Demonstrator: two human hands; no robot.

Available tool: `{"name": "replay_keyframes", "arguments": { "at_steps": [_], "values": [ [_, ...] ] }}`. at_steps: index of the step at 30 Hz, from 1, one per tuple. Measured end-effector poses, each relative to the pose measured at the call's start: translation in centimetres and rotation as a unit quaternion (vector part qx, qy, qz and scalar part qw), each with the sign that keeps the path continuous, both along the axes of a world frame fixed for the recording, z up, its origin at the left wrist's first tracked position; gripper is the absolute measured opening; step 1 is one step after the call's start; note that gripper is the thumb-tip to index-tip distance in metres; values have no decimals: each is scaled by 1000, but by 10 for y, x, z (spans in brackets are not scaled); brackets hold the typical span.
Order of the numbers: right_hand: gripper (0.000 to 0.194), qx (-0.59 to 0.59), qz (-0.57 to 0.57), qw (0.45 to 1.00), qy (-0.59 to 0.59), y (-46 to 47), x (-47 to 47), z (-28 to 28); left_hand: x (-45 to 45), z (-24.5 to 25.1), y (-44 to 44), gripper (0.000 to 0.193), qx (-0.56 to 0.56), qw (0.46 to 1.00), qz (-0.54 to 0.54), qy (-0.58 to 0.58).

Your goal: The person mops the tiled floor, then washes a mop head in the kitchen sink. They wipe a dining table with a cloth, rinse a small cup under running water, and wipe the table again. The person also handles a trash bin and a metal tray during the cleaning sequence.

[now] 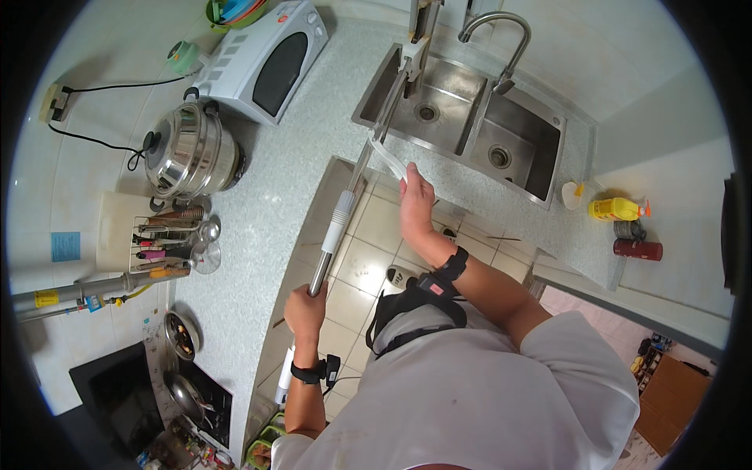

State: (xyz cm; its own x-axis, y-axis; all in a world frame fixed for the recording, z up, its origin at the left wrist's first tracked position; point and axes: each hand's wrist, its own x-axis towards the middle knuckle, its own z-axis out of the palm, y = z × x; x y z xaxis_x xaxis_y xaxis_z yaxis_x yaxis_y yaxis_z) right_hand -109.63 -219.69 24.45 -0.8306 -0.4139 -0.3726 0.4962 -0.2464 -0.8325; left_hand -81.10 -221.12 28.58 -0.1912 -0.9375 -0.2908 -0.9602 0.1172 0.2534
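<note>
A mop with a metal pole (320,271) and a white-and-grey sleeve (338,223) slants up across the counter edge. My left hand (305,314) is closed around the lower pole. My right hand (417,205) holds the end of a curved white lever (389,157) that joins the pole near the sink's front rim. The mop's white head bracket (415,57) stands over the left basin of the steel double sink (464,150); the head runs up out of view, so its far part is hidden. A curved faucet (520,44) rises behind the basins.
On the speckled counter (258,217) at left stand a microwave (264,59), a steel steamer pot (191,153) and a utensil rack (167,241). Pans sit by the stove (205,399). A yellow bottle (614,209) and red can (637,249) are at right. A slipper (401,276) shows on the floor.
</note>
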Motion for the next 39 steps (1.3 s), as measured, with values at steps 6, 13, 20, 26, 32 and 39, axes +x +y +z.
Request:
{"name": "replay_keyframes", "arguments": {
  "at_steps": [6, 13, 20, 26, 32, 39],
  "values": [
    [47, 1, -4, 999, 33, 2, 8, 18, 13, 0, -6, 48, -17, 1000, -15, 20],
    [46, 21, 28, 997, 62, 6, 5, 38, 15, 1, -3, 40, -36, 999, -3, 31],
    [49, 32, 67, 995, 68, 8, -26, 34, 18, -10, 0, 34, -86, 995, -36, 40],
    [54, 38, 22, 987, 157, 0, -102, -5, 23, -13, 11, 31, -67, 995, -66, 45],
    [51, 97, 8, 975, 201, -39, -160, -64, 22, -1, 23, 26, -50, 995, -64, 51],
    [51, 100, 45, 964, 240, -120, -200, -100, 8, 8, 40, 28, -5, 999, -46, 26]
  ]
}}
